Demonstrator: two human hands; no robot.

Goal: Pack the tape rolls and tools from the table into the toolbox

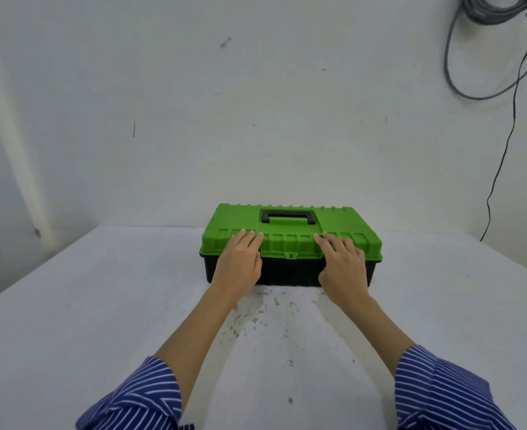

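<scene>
Only 1 toolbox (290, 243) sits on the white table (70, 321), and 2 hands are on it. Its green lid (234, 217) is down over the black base (290, 271), with 1 black handle (288, 216) lying flat on top, just beyond the fingertips and between the 2 hands. The box's long axis runs left to right across the person, and its front, with 1 small latch tab (290, 255) midway between the hands, faces the person. The left hand (240, 262) lies flat, fingers stretched out and together over the lid's front edge, gripping nothing. The right hand (343, 263) lies the same way, palm down and fingers extended, thumb tucked down against the front of the box. Both blue striped sleeves (138, 398) are pushed up the forearms. Behind, 1 bundle of grey cables (498, 7) hangs on the wall, well beyond the right hand.
</scene>
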